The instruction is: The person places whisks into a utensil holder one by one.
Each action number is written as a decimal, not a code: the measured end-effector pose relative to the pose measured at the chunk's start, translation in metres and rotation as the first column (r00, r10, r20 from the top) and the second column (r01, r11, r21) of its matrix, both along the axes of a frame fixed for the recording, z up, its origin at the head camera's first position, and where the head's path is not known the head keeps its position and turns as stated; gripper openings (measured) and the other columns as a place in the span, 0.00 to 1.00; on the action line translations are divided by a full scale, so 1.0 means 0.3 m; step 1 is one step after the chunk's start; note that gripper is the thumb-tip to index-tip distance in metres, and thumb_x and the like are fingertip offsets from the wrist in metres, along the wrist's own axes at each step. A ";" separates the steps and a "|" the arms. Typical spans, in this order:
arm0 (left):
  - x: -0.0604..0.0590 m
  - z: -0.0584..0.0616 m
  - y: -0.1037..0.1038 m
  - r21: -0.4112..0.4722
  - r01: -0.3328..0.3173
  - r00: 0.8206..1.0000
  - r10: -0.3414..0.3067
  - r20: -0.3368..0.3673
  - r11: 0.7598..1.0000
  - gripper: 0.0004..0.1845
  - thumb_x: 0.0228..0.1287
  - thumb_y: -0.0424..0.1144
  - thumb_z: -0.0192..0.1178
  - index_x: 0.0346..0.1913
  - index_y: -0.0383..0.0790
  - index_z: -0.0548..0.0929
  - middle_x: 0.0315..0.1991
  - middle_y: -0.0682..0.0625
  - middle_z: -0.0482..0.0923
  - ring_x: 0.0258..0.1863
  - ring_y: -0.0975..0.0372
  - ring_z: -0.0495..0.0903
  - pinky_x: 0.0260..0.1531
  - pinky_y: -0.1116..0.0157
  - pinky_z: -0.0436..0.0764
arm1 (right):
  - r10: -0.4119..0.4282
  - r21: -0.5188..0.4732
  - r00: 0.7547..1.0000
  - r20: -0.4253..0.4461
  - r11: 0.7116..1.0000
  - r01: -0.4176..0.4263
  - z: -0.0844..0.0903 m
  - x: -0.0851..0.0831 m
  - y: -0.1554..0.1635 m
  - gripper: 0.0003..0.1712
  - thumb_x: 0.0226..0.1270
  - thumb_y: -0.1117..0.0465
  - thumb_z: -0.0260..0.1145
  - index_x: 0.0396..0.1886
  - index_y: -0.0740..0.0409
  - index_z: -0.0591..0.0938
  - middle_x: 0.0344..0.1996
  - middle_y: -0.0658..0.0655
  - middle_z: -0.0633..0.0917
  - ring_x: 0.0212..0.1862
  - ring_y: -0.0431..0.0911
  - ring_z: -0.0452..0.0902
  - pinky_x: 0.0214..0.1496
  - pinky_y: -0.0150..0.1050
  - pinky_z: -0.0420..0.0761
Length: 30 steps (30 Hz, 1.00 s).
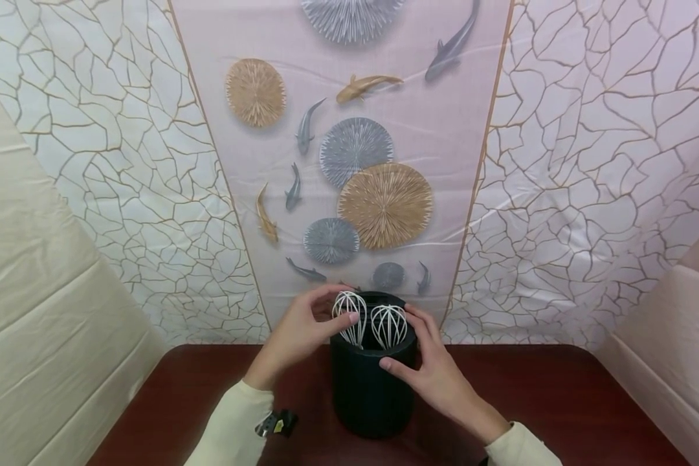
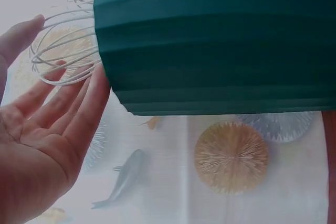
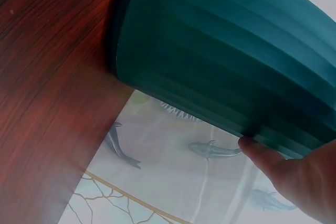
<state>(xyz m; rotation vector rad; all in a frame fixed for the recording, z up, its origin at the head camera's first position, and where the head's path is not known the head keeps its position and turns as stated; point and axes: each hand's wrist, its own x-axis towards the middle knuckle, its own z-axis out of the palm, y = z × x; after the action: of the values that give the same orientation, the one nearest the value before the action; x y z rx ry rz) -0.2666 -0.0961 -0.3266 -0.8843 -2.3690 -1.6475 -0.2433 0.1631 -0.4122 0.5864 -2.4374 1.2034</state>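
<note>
**A:** What is the left hand (image 1: 299,332) doing?

**B:** Its fingers are curled round the wire head of the left whisk (image 1: 350,316), thumb on the near side and fingertips (image 2: 89,85) over the far side of the wires. The left wrist view shows the palm open towards the wire loops, with the fingers touching them just beside the container's rim.

**A:** And the right hand (image 1: 437,373)?

**B:** It rests against the right side of the dark container (image 1: 368,395), thumb pressed to the wall below the rim and fingers laid along the upper edge. In the right wrist view the thumb (image 3: 262,156) sits flat on the ribbed teal-dark wall. I would call it a steadying grasp, with the fingers bent round the curve of the wall.

**A:** What is inside the container?

**B:** Two white wire whisks, heads up. The right whisk (image 1: 389,325) stands free, just beside the left one, both poking above the rim. Their handles are hidden inside.

**A:** Where does the container stand?

**B:** Upright on the dark red wooden table (image 1: 559,395), near its back edge, between the two hands. Behind it hangs a cloth backdrop (image 1: 373,162) printed with fish and round fan shapes.
</note>
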 end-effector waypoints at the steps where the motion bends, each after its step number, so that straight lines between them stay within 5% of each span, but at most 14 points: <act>1: 0.004 0.002 0.001 0.010 -0.006 1.000 0.006 -0.009 1.000 0.24 0.68 0.37 0.73 0.65 0.38 0.83 0.53 0.43 0.87 0.48 0.54 0.87 0.50 0.63 0.86 | 0.000 0.000 1.000 0.002 1.000 0.000 0.000 0.000 -0.001 0.47 0.67 0.43 0.77 0.80 0.45 0.65 0.81 0.54 0.59 0.77 0.59 0.64 0.70 0.65 0.72; 10: 0.032 -0.017 0.013 0.015 -0.040 0.992 0.041 -0.119 0.999 0.23 0.65 0.39 0.76 0.62 0.42 0.85 0.55 0.42 0.86 0.44 0.58 0.89 0.47 0.64 0.87 | -0.007 0.012 1.000 0.011 1.000 0.007 0.004 0.005 -0.001 0.48 0.67 0.43 0.77 0.80 0.46 0.65 0.81 0.53 0.59 0.76 0.59 0.66 0.69 0.64 0.73; 19: 0.028 -0.041 0.020 -0.005 -0.094 0.988 0.093 -0.121 0.996 0.24 0.64 0.38 0.76 0.62 0.41 0.84 0.52 0.47 0.89 0.48 0.57 0.89 0.53 0.53 0.86 | -0.012 0.016 1.000 0.014 1.000 0.012 0.001 0.001 -0.002 0.48 0.67 0.43 0.77 0.80 0.45 0.65 0.81 0.52 0.58 0.75 0.59 0.67 0.70 0.64 0.73; 30: 0.009 -0.082 0.026 0.034 -0.118 0.990 0.120 -0.074 0.992 0.23 0.65 0.41 0.76 0.61 0.43 0.86 0.53 0.50 0.89 0.54 0.61 0.87 0.60 0.55 0.83 | -0.012 0.027 1.000 0.007 1.000 0.012 -0.004 0.000 0.000 0.48 0.67 0.42 0.76 0.80 0.45 0.64 0.81 0.53 0.58 0.75 0.59 0.67 0.69 0.64 0.74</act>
<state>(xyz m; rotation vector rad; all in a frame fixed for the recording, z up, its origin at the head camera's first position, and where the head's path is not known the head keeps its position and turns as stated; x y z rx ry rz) -0.2638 -0.0882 -0.3512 -0.7703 -2.2932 -1.5708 -0.2435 0.1631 -0.4134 0.5758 -2.4628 1.1721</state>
